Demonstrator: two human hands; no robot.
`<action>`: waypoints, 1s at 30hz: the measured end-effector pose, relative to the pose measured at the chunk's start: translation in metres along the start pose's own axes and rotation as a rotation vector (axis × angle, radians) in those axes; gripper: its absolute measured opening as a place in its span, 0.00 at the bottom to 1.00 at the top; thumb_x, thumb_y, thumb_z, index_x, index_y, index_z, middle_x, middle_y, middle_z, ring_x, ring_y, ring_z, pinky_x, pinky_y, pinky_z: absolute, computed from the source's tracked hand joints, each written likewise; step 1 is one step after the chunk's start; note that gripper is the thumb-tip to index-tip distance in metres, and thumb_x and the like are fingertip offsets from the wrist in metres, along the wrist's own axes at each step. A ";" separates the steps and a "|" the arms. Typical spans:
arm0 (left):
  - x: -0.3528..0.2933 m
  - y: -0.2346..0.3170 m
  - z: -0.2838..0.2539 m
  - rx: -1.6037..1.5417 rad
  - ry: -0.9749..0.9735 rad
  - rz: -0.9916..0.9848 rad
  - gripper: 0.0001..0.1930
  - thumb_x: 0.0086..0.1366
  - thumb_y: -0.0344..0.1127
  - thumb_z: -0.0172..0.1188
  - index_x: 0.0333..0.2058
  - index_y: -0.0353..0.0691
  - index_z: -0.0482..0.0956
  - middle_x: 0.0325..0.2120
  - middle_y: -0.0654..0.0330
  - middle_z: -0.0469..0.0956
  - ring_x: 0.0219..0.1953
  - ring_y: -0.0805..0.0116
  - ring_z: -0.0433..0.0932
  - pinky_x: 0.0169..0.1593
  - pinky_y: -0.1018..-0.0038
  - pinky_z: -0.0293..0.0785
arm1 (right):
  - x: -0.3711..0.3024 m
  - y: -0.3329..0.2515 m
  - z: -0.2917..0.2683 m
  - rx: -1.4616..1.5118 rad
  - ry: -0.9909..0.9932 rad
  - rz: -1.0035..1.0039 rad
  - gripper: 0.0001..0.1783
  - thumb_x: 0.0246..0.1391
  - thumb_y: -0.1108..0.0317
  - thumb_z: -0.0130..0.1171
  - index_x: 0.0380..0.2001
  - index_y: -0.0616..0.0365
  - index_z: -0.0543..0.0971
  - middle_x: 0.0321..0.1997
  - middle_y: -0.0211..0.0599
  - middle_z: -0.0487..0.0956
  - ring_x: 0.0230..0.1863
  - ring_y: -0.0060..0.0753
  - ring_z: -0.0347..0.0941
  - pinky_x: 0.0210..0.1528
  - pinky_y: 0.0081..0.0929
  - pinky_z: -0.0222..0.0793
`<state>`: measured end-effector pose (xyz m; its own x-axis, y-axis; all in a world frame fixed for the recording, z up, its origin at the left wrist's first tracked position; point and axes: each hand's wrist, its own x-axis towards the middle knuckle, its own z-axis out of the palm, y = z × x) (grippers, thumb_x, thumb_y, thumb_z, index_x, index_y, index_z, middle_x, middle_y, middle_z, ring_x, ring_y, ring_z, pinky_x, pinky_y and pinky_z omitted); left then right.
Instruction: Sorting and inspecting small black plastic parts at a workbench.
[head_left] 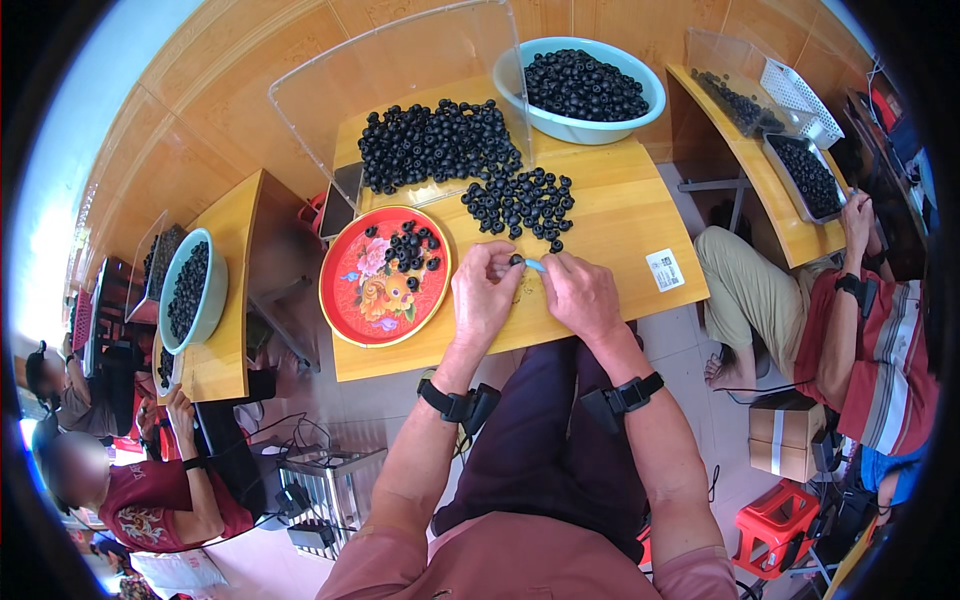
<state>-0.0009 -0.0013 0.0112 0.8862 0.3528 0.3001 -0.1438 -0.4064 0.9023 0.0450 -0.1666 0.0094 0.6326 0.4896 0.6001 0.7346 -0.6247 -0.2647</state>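
Observation:
My left hand [485,283] pinches a small round black piece [516,260] between thumb and fingertips, above the near part of the yellow wooden table [620,225]. My right hand [580,292] is closed around a slim light-blue tool [535,265], whose tip points at that piece; its kind cannot be made out. Left of my hands, a red flowered tray [345,295] holds several more black pieces. Beyond my fingers lies a loose group of black pieces [520,205], many showing a hole in the middle.
A large heap of black pieces [435,145] lies behind a clear plastic panel [330,90]. At the back right stands a light-blue basin [650,95] full of them. A white label [664,270] is on the table. People work at tables on both sides; a red stool [775,525] stands lower right.

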 end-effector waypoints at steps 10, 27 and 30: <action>0.001 0.003 0.000 0.021 -0.008 0.036 0.16 0.61 0.23 0.72 0.47 0.35 0.80 0.30 0.62 0.83 0.30 0.78 0.80 0.36 0.78 0.78 | 0.000 0.001 0.000 0.002 0.024 0.021 0.05 0.60 0.68 0.62 0.32 0.55 0.76 0.24 0.36 0.75 0.27 0.40 0.80 0.26 0.40 0.76; 0.000 -0.001 0.000 -0.049 -0.020 -0.023 0.16 0.59 0.22 0.73 0.46 0.37 0.81 0.31 0.60 0.82 0.30 0.73 0.80 0.35 0.76 0.78 | 0.000 0.002 0.000 0.038 -0.027 0.020 0.06 0.60 0.68 0.62 0.31 0.55 0.76 0.24 0.38 0.76 0.28 0.44 0.80 0.27 0.43 0.76; 0.000 -0.012 0.001 -0.155 -0.004 -0.051 0.15 0.59 0.23 0.73 0.45 0.37 0.81 0.32 0.60 0.82 0.30 0.73 0.79 0.34 0.76 0.76 | 0.000 0.002 0.002 0.008 -0.019 0.038 0.06 0.60 0.67 0.61 0.31 0.56 0.76 0.25 0.38 0.77 0.28 0.44 0.81 0.28 0.43 0.76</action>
<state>0.0016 0.0030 0.0001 0.8956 0.3666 0.2519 -0.1644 -0.2534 0.9533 0.0475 -0.1667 0.0074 0.6645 0.4774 0.5749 0.7120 -0.6382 -0.2929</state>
